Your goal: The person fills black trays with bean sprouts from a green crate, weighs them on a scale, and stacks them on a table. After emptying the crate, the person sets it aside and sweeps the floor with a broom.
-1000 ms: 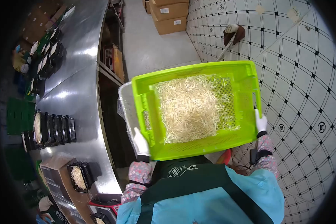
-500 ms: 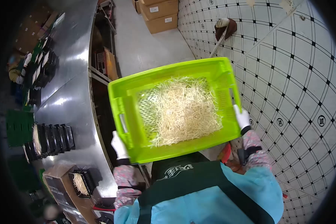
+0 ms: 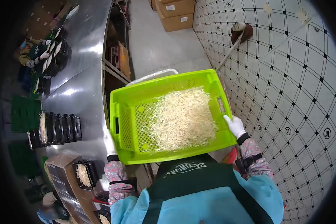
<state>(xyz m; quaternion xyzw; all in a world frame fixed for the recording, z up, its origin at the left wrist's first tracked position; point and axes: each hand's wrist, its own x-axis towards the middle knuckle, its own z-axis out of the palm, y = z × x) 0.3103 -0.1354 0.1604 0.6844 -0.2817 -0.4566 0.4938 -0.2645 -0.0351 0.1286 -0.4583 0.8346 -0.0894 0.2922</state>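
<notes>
A bright green plastic basket with perforated sides is held in front of my body. On its bottom lies a heap of pale, thin strands that look like bean sprouts, mostly toward the middle and right. My left hand, in a white glove, grips the basket's left end near the front corner. At the opposite end, my white-gloved right hand is closed on the rim below the handle slot. The basket hides part of the fingers of both hands.
A steel table runs along my left, bearing stacked black trays and a cardboard box. Across it, a person handles trays. Cartons stand ahead. A patterned wall lies to my right.
The basket has come lower and nearer to my body, its far side dropping in view. A curved silvery bar now shows beyond it. Both hands keep their hold.
</notes>
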